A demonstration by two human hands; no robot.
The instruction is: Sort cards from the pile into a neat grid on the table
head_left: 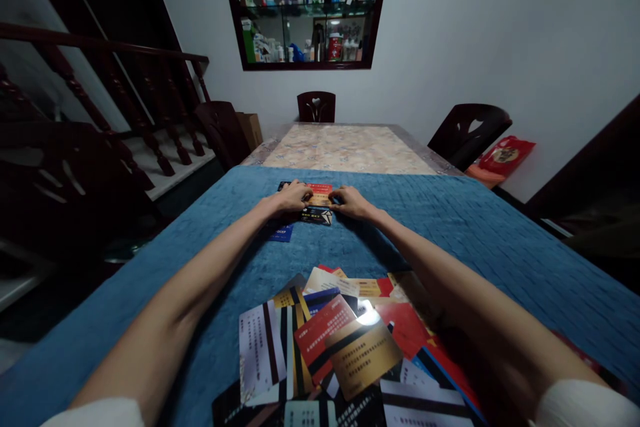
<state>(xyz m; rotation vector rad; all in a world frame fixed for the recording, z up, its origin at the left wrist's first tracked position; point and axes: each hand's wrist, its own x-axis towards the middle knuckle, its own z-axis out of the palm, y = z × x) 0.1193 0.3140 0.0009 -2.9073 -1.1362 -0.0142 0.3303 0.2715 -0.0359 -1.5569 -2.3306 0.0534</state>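
Both arms reach forward over the blue cloth. My left hand [293, 197] is closed with its fingertips at the left end of a gold-orange card [320, 200]. At the right end of that same card, my right hand [351, 203] pinches with thumb and fingers. Just behind it lies a red card [321, 188], and a black card [316, 216] with pale print lies in front. A blue card [281, 233] shows below my left wrist, partly covered by it. Another dark card [283, 185] peeks out behind my left hand.
A loose heap of overlapping cards, with a gold card [364, 353] on top, lies near me between my forearms. The blue cloth [430, 213] covers the near table. Beyond are a patterned tabletop [340, 147], chairs [467, 133], a stair railing [100, 47] and a wall cabinet [307, 67].
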